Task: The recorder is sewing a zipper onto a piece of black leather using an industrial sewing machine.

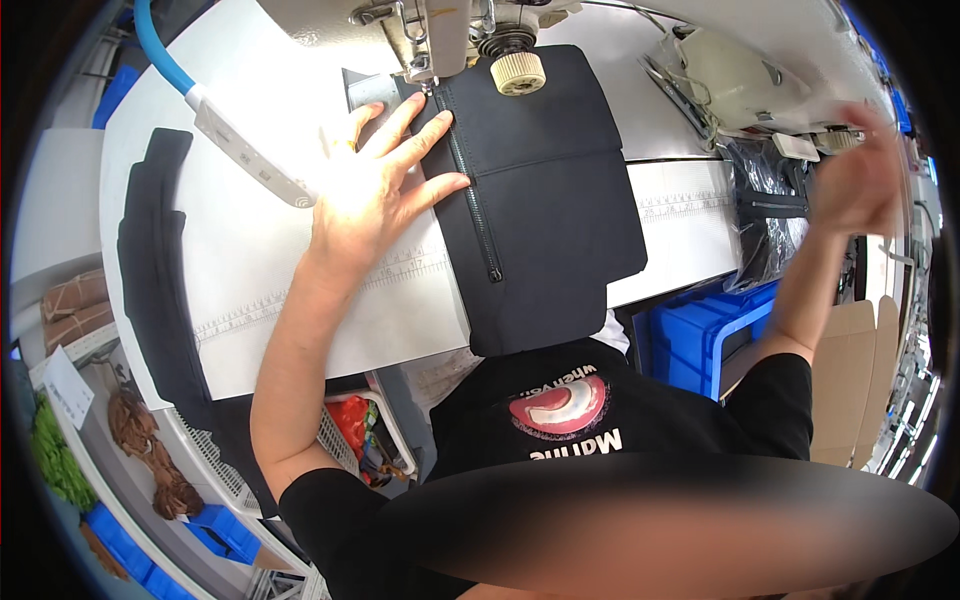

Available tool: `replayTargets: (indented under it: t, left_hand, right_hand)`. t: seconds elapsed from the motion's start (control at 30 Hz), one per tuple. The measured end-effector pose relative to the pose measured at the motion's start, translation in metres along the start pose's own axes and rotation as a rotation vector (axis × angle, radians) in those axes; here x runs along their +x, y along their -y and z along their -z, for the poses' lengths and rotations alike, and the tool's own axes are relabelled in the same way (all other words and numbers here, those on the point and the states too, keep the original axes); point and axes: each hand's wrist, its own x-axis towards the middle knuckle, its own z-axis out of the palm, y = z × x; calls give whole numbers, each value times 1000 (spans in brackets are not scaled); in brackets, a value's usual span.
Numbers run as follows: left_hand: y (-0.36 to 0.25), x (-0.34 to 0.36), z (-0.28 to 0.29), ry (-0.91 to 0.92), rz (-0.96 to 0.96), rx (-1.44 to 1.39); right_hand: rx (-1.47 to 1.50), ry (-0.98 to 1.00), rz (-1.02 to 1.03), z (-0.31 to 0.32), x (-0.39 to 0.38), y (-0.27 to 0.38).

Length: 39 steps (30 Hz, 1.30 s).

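A dark fabric panel (550,220) with a zipper (478,215) along its left part lies under the sewing machine head (430,50). My left hand (365,195) rests with spread fingers at the panel's left edge, its fingertips close to the needle and presser foot (426,82). Off to the right, beside the machine's body (740,80), my right hand (860,180) is raised. Motion smears its fingers, so whether it holds anything cannot be made out. Below it lies a clear plastic bag (765,215) with a dark zipper piece on it.
More dark fabric pieces (155,260) hang over the left side of the white table (250,350). A lamp with a blue flexible neck (160,50) reaches in from the upper left. Under the table are a blue crate (690,335) and a white basket (400,430); cardboard (850,380) stands at right.
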Motion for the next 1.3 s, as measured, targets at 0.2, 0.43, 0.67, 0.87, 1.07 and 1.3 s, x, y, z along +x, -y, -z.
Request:
replayTargets:
  t: [0.2,0.43,0.67,0.87,1.07,1.3]
  left_hand:
    - [3,-1,0,-3,-1,7]
    - [1,-3,-2,-18,-33,14]
    - [1,-1,-2,1,-35,36]
    - [4,0,-2,-6,-22,15]
    - [7,-8,-9,-131,-120,1]
    - [12,2,-3,-47,-53,-64]
  right_hand:
    - [180,650,124,-177,-30,88]
    - [77,605,139,-203,-41,89]
    - [73,621,134,-205,-39,86]
    - [68,580,141,-207,-41,86]
    - [83,579,133,-204,-44,88]
    - [77,538,114,-208,-44,85]
